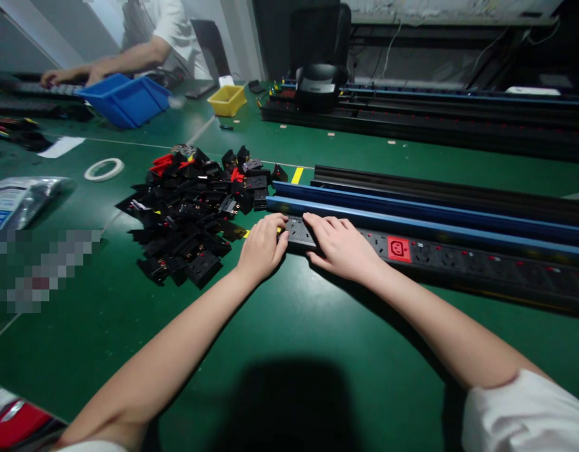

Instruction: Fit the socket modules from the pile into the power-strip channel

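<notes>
A long black power strip [451, 257] with a row of sockets and one red socket [399, 248] lies across the green table. At its left end my left hand [263, 246] is closed round the end, fingers bent over the top. My right hand [343, 245] grips the strip a little further right, fingers over the sockets and thumb at the near side. Blue rails [364, 212] lie just behind the strip. A heap of black socket modules [190, 210], with a few red ones, sits left of my left hand.
A white tape roll [103, 169] and plastic bag [23, 201] lie at the left. Further back are a blue bin [124, 100], a yellow bin [227, 100] and more black rails [411, 129]. Another person's arms [124, 63] reach over the far-left table.
</notes>
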`<state>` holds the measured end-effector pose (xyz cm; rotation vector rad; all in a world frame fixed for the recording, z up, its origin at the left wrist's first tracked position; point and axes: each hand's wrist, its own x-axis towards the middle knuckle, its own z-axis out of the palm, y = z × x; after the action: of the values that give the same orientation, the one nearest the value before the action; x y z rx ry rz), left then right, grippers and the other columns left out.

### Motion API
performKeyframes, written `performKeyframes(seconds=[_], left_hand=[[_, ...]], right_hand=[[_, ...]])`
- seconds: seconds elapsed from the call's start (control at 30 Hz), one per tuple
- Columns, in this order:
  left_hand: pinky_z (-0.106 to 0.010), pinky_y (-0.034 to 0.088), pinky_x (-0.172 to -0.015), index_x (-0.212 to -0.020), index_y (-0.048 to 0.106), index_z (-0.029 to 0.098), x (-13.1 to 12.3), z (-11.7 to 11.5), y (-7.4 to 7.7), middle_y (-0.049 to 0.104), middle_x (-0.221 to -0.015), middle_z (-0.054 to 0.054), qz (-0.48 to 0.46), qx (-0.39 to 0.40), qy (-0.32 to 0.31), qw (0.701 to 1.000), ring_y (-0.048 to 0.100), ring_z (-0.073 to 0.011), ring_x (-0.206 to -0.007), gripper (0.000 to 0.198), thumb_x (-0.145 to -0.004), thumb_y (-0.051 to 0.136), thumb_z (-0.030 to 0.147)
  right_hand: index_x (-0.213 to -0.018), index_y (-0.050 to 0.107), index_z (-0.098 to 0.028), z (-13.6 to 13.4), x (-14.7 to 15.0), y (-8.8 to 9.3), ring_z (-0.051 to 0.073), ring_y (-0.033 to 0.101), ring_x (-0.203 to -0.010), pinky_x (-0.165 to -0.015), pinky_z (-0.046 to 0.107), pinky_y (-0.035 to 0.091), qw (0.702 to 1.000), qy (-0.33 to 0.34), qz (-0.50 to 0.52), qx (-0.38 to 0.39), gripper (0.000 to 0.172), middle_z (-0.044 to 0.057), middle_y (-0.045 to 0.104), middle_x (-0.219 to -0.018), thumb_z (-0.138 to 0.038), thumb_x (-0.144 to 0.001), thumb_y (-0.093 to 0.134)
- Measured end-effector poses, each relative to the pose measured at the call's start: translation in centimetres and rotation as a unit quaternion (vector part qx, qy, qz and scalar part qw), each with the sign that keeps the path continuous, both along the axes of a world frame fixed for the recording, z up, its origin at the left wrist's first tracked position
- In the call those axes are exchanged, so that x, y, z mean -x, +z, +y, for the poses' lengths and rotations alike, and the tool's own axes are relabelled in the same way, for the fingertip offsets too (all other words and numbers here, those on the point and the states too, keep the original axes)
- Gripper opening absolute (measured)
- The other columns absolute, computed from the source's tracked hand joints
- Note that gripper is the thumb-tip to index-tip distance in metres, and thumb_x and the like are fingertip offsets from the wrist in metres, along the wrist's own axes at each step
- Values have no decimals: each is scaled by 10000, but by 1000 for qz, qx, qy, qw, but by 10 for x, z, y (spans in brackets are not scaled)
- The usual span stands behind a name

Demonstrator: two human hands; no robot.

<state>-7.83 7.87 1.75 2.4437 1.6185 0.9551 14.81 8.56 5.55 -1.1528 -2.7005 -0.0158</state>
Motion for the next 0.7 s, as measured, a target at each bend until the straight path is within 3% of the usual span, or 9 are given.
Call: performKeyframes(seconds=[0.13, 0.27, 0.5, 0.7], left_hand=[[-404, 511, -845, -999, 500, 206, 2, 3, -7, 590, -1081, -124, -28, 15, 62, 998, 624, -266, -969, 235, -978, 497, 439], [-397, 494, -827, -909, 485, 230, 3, 5, -7, 569, -916, -80, -7, 42, 25, 999, 566, -255, -897, 257, -1024, 398, 444], [-420, 474, -840, -973, 544, 205, 6, 4, -6, 611, -972, -121, 19, 38, 7, 999, 536, -275, -922, 365, -1052, 322, 483], [-408, 470, -856, -1051, 592, 180, 4, 2, -5, 656, -1016, -139, 46, 14, -16, 999, 564, -272, -943, 351, -1066, 317, 397]], right_hand=[[-1587, 321, -47, 0, 0, 0, 363, 543, -1267, -994, 464, 432, 1000, -1, -2, -6, 734, 198, 483, -1586, -388, -969, 523], [-1582, 328, -43, -1, 1, 0, 361, 542, -1275, -1034, 478, 392, 1000, -3, -6, -11, 723, 202, 483, -1585, -388, -975, 516], [-1577, 335, -37, -2, 2, 0, 355, 534, -1271, -1031, 492, 367, 1000, -8, -4, -16, 716, 195, 496, -1577, -395, -981, 506], [-1572, 346, -47, -2, 1, -2, 355, 521, -1283, -1042, 509, 334, 1000, -8, -4, -27, 698, 194, 499, -1575, -411, -993, 486]])
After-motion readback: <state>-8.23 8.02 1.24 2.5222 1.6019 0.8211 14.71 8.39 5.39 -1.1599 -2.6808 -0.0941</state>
